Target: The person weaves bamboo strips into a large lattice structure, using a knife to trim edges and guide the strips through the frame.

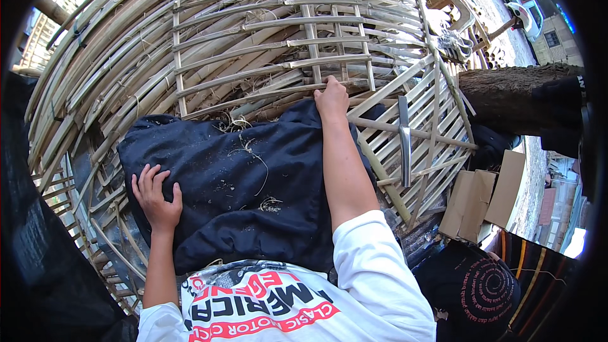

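A black cloth (209, 215) is spread over my lap, with pale curled shavings (271, 204) on it. My left hand (157, 197) rests on the cloth's left side, fingers spread and holding nothing. Beyond the cloth lies a lattice of split bamboo strips (308, 38), long slats crossed by a few narrower ones. My right hand (332, 98) is closed on the lattice's near edge, by a cross strip; its fingertips are partly hidden. A long metal blade (405, 142) lies to the right of my right forearm, on a panel of slanted bamboo slats (437, 123).
Bundles of long bamboo strips (107, 44) curve behind and left of the lattice. A thick log (506, 92) and an opened cardboard box (468, 206) are at the right. A person in black (478, 285) sits close by at the lower right. Parked vehicles (529, 19) stand far right.
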A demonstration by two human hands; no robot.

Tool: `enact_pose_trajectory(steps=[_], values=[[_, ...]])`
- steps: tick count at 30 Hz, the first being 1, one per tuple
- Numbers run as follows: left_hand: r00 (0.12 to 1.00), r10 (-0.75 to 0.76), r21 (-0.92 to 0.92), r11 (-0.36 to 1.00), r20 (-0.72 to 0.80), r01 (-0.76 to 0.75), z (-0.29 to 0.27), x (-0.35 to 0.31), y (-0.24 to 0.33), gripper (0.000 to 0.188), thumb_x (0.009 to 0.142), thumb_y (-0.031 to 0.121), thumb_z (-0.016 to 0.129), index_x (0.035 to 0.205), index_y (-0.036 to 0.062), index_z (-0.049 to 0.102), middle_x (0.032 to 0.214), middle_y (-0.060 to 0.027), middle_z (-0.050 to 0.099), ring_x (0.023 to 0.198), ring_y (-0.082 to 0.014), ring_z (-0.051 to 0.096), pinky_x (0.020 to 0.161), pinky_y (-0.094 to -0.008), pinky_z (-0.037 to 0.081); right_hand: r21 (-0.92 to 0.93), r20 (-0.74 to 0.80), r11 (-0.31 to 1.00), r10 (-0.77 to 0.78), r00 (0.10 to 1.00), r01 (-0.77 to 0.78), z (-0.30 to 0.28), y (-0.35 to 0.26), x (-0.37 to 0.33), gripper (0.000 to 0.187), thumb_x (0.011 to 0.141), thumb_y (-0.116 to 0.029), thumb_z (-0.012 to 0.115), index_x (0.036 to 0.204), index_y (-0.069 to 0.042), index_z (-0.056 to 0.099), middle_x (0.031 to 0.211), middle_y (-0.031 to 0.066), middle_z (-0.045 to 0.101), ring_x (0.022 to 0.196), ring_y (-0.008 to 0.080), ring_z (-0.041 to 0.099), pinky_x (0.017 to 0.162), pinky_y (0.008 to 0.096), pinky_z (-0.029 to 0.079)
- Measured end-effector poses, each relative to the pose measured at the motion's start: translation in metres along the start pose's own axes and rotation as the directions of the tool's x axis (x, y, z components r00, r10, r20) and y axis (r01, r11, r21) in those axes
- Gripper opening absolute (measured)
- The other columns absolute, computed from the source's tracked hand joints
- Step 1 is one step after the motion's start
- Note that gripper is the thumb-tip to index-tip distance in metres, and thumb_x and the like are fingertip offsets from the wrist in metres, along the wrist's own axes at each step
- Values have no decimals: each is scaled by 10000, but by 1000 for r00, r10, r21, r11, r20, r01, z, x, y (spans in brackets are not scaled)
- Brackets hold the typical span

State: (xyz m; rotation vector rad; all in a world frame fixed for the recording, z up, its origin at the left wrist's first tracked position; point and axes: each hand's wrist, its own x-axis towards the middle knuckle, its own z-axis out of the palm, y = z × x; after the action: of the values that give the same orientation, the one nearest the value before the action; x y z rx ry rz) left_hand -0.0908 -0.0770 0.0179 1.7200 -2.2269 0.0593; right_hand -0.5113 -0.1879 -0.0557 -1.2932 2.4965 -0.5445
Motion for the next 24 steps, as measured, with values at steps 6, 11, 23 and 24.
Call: enact_pose_trajectory(steps=[6,11,23,24], values=[[1000,-2,1,1000,-2,2,-1,0,0,290,765,167,659,1042,93,612,1222,-88,564,1291,-295,453,1149,-530,209,18,20,999,26,999,-27,2,2,3,367,764,-206,771,1072,-73,620,989,207,693,968,379,668,839,451,543],[1000,-4,-9,1000,-11,4,-1,0,0,282,765,173,661,1031,94,615,1215,-87,566,1284,-294,457,1146,-534,215,29,45,997,68,997,-70,0,2,4,420,729,-230,800,1102,-117,642,1040,169,695,1004,343,662,871,430,532],[1000,-7,-18,1000,-24,7,-2,0,0,275,757,172,668,1017,94,623,1204,-82,574,1278,-292,463,1145,-530,216,2,33,1000,5,999,-5,0,3,2,388,756,-219,767,1115,-147,637,1024,173,697,990,356,665,861,445,537],[1000,-6,-23,1000,-26,5,-1,0,0,274,757,172,668,1016,94,623,1204,-82,574,1278,-291,464,1146,-530,215,-9,29,1000,1,1000,-1,1,5,4,383,759,-214,762,1115,-148,636,1020,174,697,986,359,666,859,447,537]])
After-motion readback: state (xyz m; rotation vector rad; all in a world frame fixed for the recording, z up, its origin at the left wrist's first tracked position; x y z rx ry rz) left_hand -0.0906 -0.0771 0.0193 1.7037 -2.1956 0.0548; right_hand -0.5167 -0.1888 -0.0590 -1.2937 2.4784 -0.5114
